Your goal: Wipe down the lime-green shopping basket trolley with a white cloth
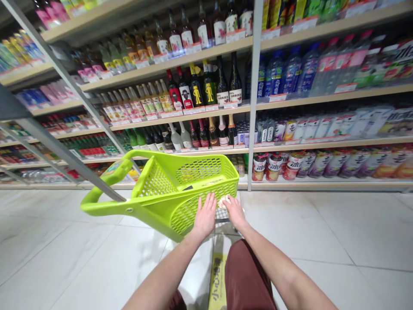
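A lime-green plastic shopping cart (155, 202) with mesh sides stands in front of me, its looped handle toward the left. My left hand (205, 214) lies flat with fingers stretched out against the near side of the cart. Close beside it, my right hand (235, 212) is closed on a crumpled white cloth (225, 201), which is at the cart's near right side. Inside the basket lies a small dark object, too small to name.
Shelves (200, 110) of bottles and cans run across the back. A grey metal pole (71, 157) slants past the cart handle on the left. Pale floor tiles (303, 228) surround the cart, and a yellow floor sign (217, 280) with dark characters lies between my legs.
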The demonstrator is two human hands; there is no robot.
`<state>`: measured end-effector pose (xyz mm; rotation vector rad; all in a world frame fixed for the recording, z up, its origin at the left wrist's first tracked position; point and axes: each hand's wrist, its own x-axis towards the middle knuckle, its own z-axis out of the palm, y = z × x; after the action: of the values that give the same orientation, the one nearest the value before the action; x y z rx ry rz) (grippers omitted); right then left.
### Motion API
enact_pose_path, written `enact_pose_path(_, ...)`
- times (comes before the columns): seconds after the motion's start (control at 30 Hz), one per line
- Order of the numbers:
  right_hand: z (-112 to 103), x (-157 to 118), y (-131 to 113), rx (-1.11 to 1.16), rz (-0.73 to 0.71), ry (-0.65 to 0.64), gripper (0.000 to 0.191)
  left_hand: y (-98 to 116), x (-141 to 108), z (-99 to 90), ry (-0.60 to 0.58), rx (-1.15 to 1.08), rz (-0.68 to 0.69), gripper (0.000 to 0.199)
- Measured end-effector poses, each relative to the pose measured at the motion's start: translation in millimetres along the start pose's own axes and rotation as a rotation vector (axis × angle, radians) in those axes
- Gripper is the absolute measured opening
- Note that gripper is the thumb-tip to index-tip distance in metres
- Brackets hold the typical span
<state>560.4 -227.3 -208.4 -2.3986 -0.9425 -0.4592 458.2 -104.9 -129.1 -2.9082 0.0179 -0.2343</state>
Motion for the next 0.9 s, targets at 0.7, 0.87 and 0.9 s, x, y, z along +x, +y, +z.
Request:
enact_pose_path(0.7, -12, 29, 26, 0.256, 0.121, 0.379, 0.052, 5, 31, 9.8, 0.034, 0.086, 0.104, 0.057)
enact_pose_path(0.87, -1, 37, 24, 0.275, 0.162, 0.345, 0.053, -4, 32, 5.5, 0.063, 0.126, 0.104, 0.056)
enact_pose_path(0.9, 6, 31, 23, 0.271, 0.163, 0.290, 0.052, -5, 29, 7.3, 0.054, 0.129, 0.108, 0.055)
